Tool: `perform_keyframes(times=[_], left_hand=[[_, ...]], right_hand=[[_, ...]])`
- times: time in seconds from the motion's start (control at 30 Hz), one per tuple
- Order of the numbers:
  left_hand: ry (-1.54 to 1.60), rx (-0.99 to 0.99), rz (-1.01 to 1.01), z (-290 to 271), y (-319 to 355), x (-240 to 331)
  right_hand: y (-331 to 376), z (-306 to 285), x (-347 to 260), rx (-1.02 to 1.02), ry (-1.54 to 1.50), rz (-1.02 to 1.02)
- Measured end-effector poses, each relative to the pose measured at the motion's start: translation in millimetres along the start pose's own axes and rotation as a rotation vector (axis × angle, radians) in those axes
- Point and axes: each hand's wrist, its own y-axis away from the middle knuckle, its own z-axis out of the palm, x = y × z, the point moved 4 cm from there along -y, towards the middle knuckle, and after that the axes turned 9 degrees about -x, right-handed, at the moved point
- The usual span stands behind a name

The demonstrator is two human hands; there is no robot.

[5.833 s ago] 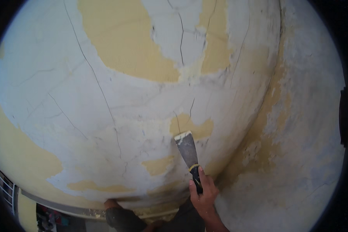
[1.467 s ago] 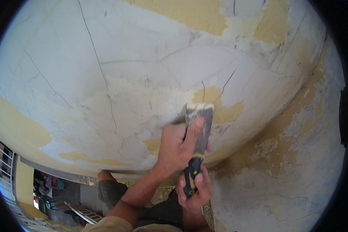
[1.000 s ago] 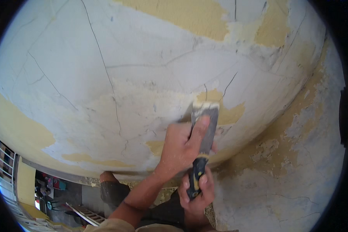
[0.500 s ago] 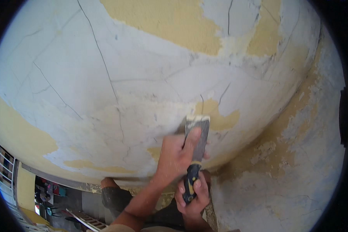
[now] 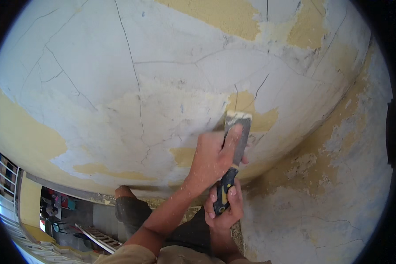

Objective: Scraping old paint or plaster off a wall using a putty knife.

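Observation:
A cracked wall (image 5: 119, 88) with peeling white paint and yellow patches fills the view. A metal scraper (image 5: 241, 127) with a black and yellow handle is pressed blade-up against it, its tip at a yellow bare patch (image 5: 259, 116). My right hand (image 5: 224, 207) grips the handle from below. My left hand (image 5: 211, 156) lies over the blade, fingers pushing it flat on the wall. White dust speckles both hands and my left forearm.
An adjoining wall (image 5: 330, 198) with flaking yellow and grey plaster meets the cracked one at a corner on the right. Far below at lower left are a ladder (image 5: 97, 235), a white railing (image 5: 2, 176) and clutter on the ground. My knee (image 5: 130, 207) shows beneath.
Several seconds ago only my right hand held the scraper. Since then my left hand has come onto the blade, and the scraper has worked slightly up and down on the same patch.

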Motion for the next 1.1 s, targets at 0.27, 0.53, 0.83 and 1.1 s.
perform_keyframes(times=[0.27,0.53,0.83,1.1], left_hand=[[-0.065,0.022,0.094,1,-2,-3],[0.001,0.05,0.185,4,-7,8],[-0.069,0.062,0.06,2,-6,7],[0.071,0.088,0.1,0,-7,14]], right_hand=[[-2,-5,2,0.071,0.02,0.011],[-13,0,-7,0.054,0.045,0.048],[-13,6,-11,-0.096,0.037,0.033],[-15,7,-10,-0.048,0.073,0.05]])
